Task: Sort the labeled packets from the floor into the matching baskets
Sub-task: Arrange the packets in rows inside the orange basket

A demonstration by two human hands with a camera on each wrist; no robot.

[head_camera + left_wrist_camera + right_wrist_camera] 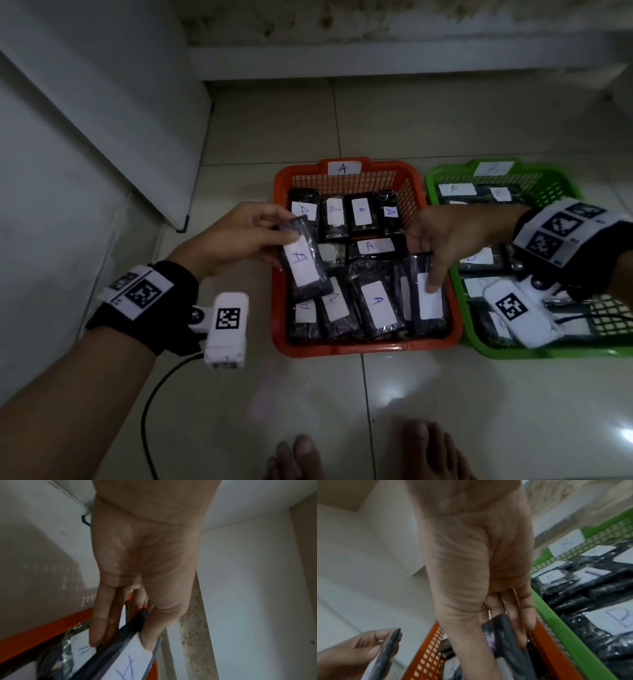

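the left hand [236, 236] pinches an "a" packet [305, 260] by its top end, tilted over the near-left of the red basket [346, 347]. the right hand [445, 240] grips a second packet [428, 298] standing at the basket's right wall. best lay each flat, label up. the green basket [548, 351] lies beyond the right hand.

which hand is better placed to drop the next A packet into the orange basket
Left. The left hand already pinches a dark plastic-wrapped packet labelled A above the orange plastic basket. The right hand is busy with a packet inside that basket.
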